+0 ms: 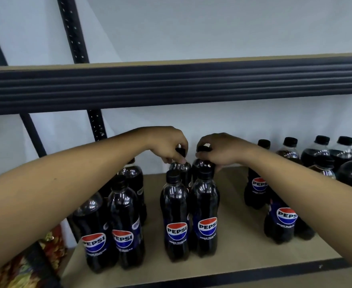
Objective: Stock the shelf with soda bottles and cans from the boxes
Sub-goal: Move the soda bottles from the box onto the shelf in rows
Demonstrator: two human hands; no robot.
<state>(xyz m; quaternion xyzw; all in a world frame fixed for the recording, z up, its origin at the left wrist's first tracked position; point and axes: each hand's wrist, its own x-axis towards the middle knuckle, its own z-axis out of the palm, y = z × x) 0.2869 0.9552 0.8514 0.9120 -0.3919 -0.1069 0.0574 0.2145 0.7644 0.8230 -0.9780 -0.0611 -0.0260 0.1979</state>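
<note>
Two front Pepsi bottles [176,217] stand upright on the shelf [233,206]. Directly behind them, the left hand [166,144] pinches the cap of the left rear bottle [181,167]. The right hand [219,151] closes its grip round the cap of the right rear bottle [202,165]. Both bottles stand vertical beneath the grips, their bases probably seated but hidden.

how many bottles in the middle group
4. Front left bottle and front right bottle stand side by side, labels facing out; rear left bottle is gripped at its cap by the left hand, rear right bottle by the right hand. Others may be hidden behind.
</note>
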